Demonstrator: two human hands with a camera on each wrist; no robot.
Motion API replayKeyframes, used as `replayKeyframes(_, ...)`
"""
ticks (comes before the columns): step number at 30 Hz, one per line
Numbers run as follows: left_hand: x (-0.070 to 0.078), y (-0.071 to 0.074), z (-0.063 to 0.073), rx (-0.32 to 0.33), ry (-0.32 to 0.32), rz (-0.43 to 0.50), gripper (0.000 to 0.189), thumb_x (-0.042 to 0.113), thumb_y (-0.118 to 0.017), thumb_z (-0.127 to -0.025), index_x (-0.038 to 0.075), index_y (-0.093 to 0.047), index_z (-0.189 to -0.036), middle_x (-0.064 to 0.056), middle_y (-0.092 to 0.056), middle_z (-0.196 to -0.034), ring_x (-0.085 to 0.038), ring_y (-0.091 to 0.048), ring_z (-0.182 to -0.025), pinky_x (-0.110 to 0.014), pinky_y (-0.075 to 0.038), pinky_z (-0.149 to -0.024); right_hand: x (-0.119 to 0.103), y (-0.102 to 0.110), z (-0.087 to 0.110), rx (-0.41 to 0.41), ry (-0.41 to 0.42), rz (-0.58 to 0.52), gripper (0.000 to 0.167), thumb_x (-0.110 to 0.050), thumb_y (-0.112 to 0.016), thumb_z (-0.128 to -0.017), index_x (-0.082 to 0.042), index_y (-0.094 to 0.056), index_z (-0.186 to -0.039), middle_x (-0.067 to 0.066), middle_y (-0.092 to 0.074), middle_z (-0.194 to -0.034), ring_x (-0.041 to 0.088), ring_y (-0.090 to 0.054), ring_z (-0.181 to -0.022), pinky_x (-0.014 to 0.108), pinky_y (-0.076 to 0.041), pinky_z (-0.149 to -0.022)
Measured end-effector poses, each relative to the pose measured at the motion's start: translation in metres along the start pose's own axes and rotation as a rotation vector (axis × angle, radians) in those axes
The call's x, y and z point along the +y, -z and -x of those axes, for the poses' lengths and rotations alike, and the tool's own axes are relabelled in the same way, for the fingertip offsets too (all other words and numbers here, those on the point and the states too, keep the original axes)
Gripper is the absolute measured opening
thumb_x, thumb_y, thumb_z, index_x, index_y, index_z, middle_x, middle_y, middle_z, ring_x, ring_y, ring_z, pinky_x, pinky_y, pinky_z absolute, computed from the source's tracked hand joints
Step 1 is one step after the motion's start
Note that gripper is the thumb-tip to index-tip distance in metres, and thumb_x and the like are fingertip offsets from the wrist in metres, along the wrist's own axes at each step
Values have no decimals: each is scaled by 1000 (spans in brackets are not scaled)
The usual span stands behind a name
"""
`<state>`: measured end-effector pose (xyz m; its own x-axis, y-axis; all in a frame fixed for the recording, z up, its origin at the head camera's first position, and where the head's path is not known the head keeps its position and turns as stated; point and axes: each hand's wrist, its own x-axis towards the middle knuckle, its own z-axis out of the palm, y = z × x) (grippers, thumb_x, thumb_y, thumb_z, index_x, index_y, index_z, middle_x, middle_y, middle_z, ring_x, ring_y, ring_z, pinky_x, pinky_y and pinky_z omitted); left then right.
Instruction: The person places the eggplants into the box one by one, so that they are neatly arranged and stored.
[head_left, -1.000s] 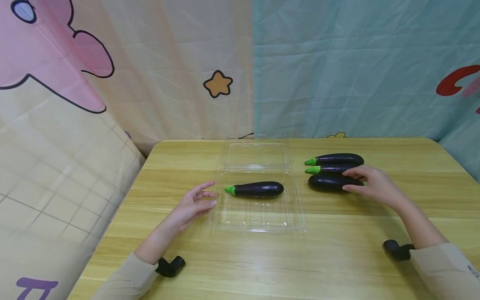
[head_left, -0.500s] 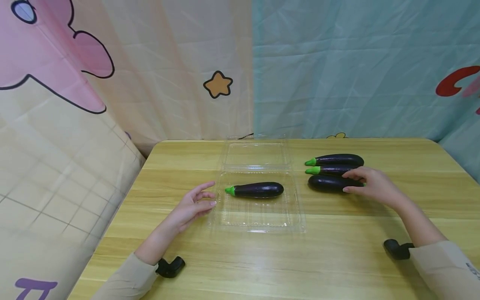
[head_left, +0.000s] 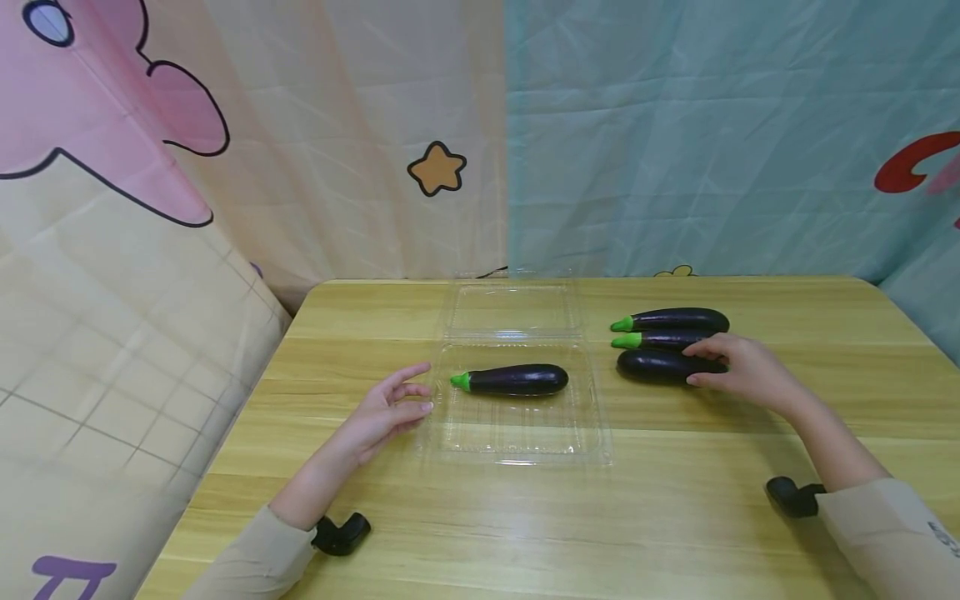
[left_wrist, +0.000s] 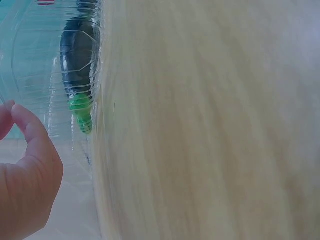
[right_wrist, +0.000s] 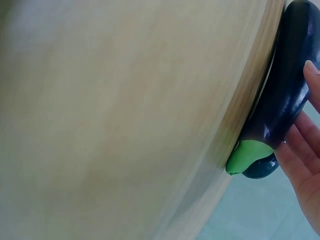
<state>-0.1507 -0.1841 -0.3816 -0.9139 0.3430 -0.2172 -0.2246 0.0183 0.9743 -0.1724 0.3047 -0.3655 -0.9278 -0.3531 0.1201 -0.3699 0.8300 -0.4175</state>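
Observation:
A clear plastic clamshell container [head_left: 517,433] lies opened out on the table, with one eggplant [head_left: 517,380] across its base, green stem to the left. My left hand [head_left: 390,412] is at the container's left rim; in the left wrist view, thumb and finger [left_wrist: 30,127] pinch that rim. To the right, my right hand [head_left: 742,375] grips the stem end of the nearest eggplant [head_left: 652,367], thumb on the near side and fingers on the far side. Its green stem shows in the right wrist view, where the thumb [right_wrist: 312,77] presses the dark skin.
Two more eggplants, a middle one [head_left: 656,339] and a farther one [head_left: 678,318], lie just behind the gripped one, stems to the left. The container's lid [head_left: 513,308] reaches toward the table's back edge. A patterned curtain [head_left: 675,150] hangs behind the wooden table [head_left: 510,533].

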Motion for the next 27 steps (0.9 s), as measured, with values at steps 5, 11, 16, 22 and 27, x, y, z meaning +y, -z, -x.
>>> replayKeyframes(5, 0, 0, 0, -1, 0, 8, 65, -5, -57, -87, 2, -26, -145, -12, -48, -111, -9, -58, -79, -19, -49, -67, 0, -1, -2, -19, -5, 14, 37, -14, -73, -78, 3, -65, -109, 22, -62, -105, 39, -56, -96, 52, -46, -78)
replayKeyframes(11, 0, 0, 0, -6, -2, 8, 65, -4, -56, -88, 2, -26, -145, -13, -47, -111, -9, -57, -79, -19, -48, -67, -1, -1, -4, -31, -4, 17, 36, -12, -73, -78, 3, -65, -109, 23, -62, -106, 40, -56, -98, 53, -46, -79)
replayKeyframes(16, 0, 0, 0, -10, -1, 17, 65, -4, -56, -88, 2, -26, -145, -12, -47, -111, -9, -58, -79, -19, -49, -68, 0, -2, -5, -41, -6, 2, 35, -13, -73, -78, 3, -65, -108, 21, -64, -105, 40, -57, -98, 53, -47, -80)
replayKeyframes(22, 0, 1, -1, -9, -1, 23, 64, -5, -55, -88, 1, -26, -144, -11, -48, -110, -10, -59, -81, -20, -50, -71, 1, -3, -6, -44, 2, 1, 36, -15, -75, -78, 3, -65, -108, 18, -64, -104, 38, -58, -97, 52, -47, -79)
replayKeyframes(27, -1, 1, -1, -11, -4, 19, 65, -4, -56, -88, 1, -25, -145, -10, -48, -109, -10, -58, -81, -20, -50, -71, 1, -3, -7, -52, 10, -5, 39, -17, -75, -78, 2, -65, -110, 19, -64, -106, 38, -58, -98, 52, -47, -80)
